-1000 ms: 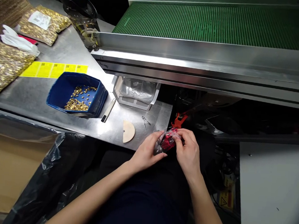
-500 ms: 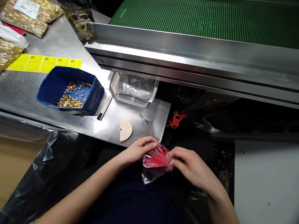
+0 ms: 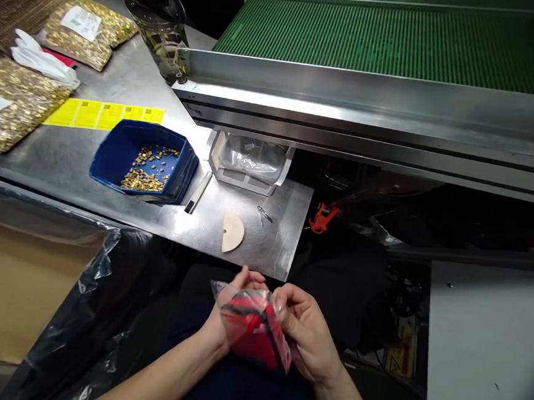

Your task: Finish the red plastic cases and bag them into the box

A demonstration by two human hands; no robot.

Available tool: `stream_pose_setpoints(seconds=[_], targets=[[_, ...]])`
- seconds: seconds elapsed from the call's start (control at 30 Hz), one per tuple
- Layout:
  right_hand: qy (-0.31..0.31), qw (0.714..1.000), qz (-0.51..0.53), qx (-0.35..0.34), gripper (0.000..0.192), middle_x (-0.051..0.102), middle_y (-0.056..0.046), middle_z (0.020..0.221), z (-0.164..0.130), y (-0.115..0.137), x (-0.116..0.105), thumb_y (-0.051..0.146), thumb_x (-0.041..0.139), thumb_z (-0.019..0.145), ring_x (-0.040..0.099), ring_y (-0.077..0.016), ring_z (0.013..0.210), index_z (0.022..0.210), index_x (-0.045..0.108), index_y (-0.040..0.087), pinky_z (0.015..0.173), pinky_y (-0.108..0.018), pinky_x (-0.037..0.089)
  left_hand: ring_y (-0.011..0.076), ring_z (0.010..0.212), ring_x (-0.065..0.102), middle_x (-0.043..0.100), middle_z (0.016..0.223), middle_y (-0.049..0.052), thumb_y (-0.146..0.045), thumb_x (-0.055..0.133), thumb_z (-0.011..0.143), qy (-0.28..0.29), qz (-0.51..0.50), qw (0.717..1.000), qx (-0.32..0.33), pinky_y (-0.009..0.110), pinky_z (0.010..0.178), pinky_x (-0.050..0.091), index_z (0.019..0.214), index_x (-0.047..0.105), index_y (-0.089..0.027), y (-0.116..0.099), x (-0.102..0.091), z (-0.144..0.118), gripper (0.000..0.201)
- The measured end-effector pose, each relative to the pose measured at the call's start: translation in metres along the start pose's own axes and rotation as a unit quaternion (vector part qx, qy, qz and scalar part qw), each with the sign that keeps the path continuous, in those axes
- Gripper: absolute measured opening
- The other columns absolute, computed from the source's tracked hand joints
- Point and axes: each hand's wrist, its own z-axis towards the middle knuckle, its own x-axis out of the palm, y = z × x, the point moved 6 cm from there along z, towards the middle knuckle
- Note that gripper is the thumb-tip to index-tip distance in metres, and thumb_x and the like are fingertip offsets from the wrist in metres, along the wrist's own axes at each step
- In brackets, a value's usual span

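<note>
A clear plastic bag (image 3: 256,332) with red and black contents is between my hands, low in front of my body. My right hand (image 3: 305,332) pinches the upper right edge of the bag between thumb and fingers. Behind the bag, my left hand (image 3: 220,323) bears it against the palm, its fingers loosely curled and showing above the bag's top edge. The film partly covers that palm. What exactly the red and black contents are, I cannot make out.
On the metal table stand a blue bin (image 3: 113,157) with small golden pieces and a grey tray (image 3: 245,180) of plastic bags. A pale half-disc (image 3: 233,233), a white cutter-like tool (image 3: 198,193) and yellow labels (image 3: 102,115) lie there. A green ribbed conveyor (image 3: 376,39) runs behind.
The bag has come nearer my body and turned, so its red and black side shows. My left hand has shifted from its edge to behind it. The view has swung slightly left.
</note>
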Motion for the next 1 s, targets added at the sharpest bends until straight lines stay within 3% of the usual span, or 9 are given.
stream_pose_setpoints(seconds=[0.1, 0.17, 0.23, 0.33, 0.53, 0.77, 0.83, 0.9, 1.0], targets=[[-0.082, 0.991, 0.099, 0.026, 0.035, 0.062, 0.002, 0.078, 0.008, -0.02, -0.015, 0.044, 0.089, 0.077, 0.055, -0.0115, 0.063, 0.088, 0.063, 0.022, 0.062, -0.022, 0.048, 0.0233, 0.085, 0.075, 0.075, 0.098, 0.012, -0.062, 0.015, 0.104, -0.042, -0.177, 0.983, 0.016, 0.041, 0.084, 0.063, 0.11, 0.062, -0.018, -0.002, -0.013, 0.001, 0.064], [-0.094, 0.987, 0.123, 0.031, 0.035, 0.064, 0.001, 0.084, 0.012, -0.024, -0.023, 0.042, 0.087, 0.079, 0.057, -0.0127, 0.066, 0.094, 0.062, 0.023, 0.059, -0.022, 0.048, 0.0263, 0.099, 0.073, 0.073, 0.112, 0.011, -0.069, 0.048, 0.095, 0.009, -0.254, 0.966, 0.043, 0.042, 0.092, 0.059, 0.122, 0.06, -0.022, -0.008, -0.017, -0.003, 0.056], [-0.083, 0.987, 0.13, 0.045, 0.037, 0.066, 0.0, 0.089, 0.012, -0.023, -0.03, 0.041, 0.086, 0.079, 0.06, -0.0141, 0.069, 0.1, 0.061, 0.024, 0.059, -0.022, 0.049, 0.0285, 0.112, 0.068, 0.07, 0.125, 0.01, -0.056, 0.076, 0.083, 0.111, -0.218, 0.968, 0.056, 0.041, 0.1, 0.055, 0.133, 0.059, -0.024, -0.014, -0.015, -0.01, 0.062], [-0.043, 0.988, 0.112, 0.099, 0.036, 0.063, 0.003, 0.082, 0.005, -0.025, -0.035, 0.038, 0.086, 0.081, 0.057, -0.0115, 0.063, 0.1, 0.058, 0.023, 0.058, -0.021, 0.047, 0.0301, 0.121, 0.063, 0.066, 0.134, 0.01, -0.042, 0.086, 0.076, 0.22, -0.09, 0.97, 0.052, 0.043, 0.107, 0.049, 0.14, 0.059, -0.026, -0.015, -0.013, -0.022, 0.072], [0.025, 0.985, -0.039, 0.164, 0.035, 0.064, 0.004, 0.077, -0.008, -0.035, -0.028, 0.033, 0.091, 0.073, 0.06, -0.0121, 0.071, 0.085, 0.061, 0.018, 0.071, -0.022, 0.046, 0.0224, 0.096, 0.064, 0.065, 0.108, 0.003, -0.039, 0.089, 0.075, 0.285, 0.163, 0.935, 0.137, 0.032, 0.086, 0.052, 0.126, 0.069, -0.032, -0.042, -0.022, -0.032, 0.055], [0.102, 0.974, -0.072, 0.187, 0.032, 0.057, 0.004, 0.078, 0.003, -0.035, 0.002, 0.033, 0.088, 0.075, 0.056, -0.0133, 0.076, 0.088, 0.062, 0.019, 0.073, -0.023, 0.044, 0.0164, 0.084, 0.057, 0.057, 0.095, 0.0, -0.032, 0.089, 0.074, 0.32, 0.066, 0.937, 0.123, 0.028, 0.077, 0.049, 0.092, 0.071, -0.023, -0.049, -0.028, -0.035, 0.027], [0.107, 0.975, -0.069, 0.18, 0.028, 0.057, 0.003, 0.082, 0.007, -0.03, 0.006, 0.037, 0.082, 0.082, 0.053, -0.0134, 0.077, 0.09, 0.062, 0.02, 0.072, -0.023, 0.042, 0.0163, 0.083, 0.058, 0.057, 0.095, 0.001, -0.036, 0.091, 0.072, 0.301, 0.012, 0.947, 0.113, 0.03, 0.077, 0.05, 0.088, 0.07, -0.022, -0.045, -0.047, -0.042, 0.03], [0.088, 0.98, -0.085, 0.159, 0.025, 0.056, 0.001, 0.085, 0.012, -0.023, 0.002, 0.042, 0.076, 0.089, 0.05, -0.0141, 0.079, 0.092, 0.062, 0.021, 0.074, -0.023, 0.042, 0.0208, 0.088, 0.064, 0.059, 0.099, 0.004, -0.042, 0.091, 0.071, 0.231, -0.052, 0.965, 0.115, 0.036, 0.081, 0.054, 0.088, 0.069, -0.022, -0.044, -0.09, -0.053, 0.034], [0.051, 0.981, -0.126, 0.139, 0.025, 0.056, -0.001, 0.09, 0.02, -0.016, -0.011, 0.048, 0.07, 0.093, 0.05, -0.0173, 0.085, 0.096, 0.064, 0.024, 0.08, -0.027, 0.044, 0.0335, 0.105, 0.068, 0.063, 0.106, 0.009, -0.061, 0.082, 0.077, -0.022, -0.081, 0.981, 0.175, 0.047, 0.085, 0.058, 0.098, 0.067, -0.025, -0.047, -0.206, -0.079, 0.045]])
